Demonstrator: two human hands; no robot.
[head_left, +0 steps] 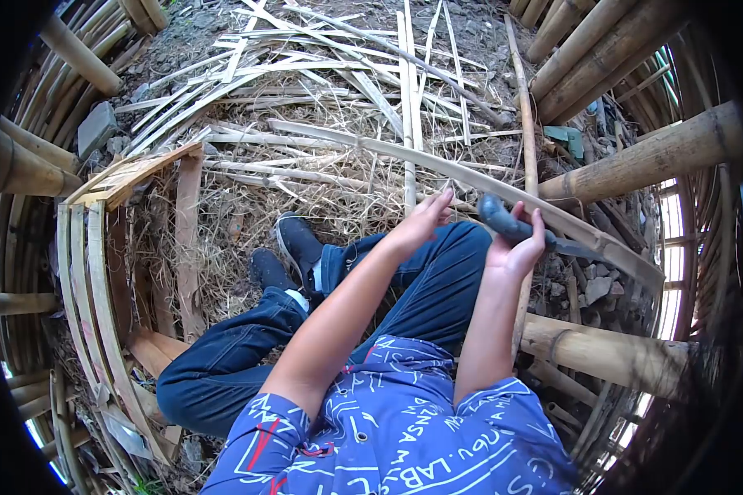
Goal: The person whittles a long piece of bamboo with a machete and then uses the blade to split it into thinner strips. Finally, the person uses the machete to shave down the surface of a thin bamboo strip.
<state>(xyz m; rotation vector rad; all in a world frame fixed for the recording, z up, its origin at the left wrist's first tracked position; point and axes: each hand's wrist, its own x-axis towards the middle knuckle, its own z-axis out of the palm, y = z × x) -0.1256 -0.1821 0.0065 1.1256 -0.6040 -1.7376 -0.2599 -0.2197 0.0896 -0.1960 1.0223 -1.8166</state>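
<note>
My right hand [516, 246] is closed round the dark, curved handle of a knife [497, 216]. The knife's blade points right and partly overlaps a long, split bamboo strip [470, 175]. That strip slants across in front of me, from the upper middle down to the right. My left hand [425, 223] is over my raised knee, just below the strip. Its fingers are partly stretched and apart, and no held thing shows in them.
A slatted wooden crate [97, 272] stands at the left. Many split bamboo strips [248, 78] lie on shavings ahead. A thin pole [527, 124] runs lengthwise on the right. Thick bamboo poles [636, 157] frame both sides, with stone rubble [598, 289] at right.
</note>
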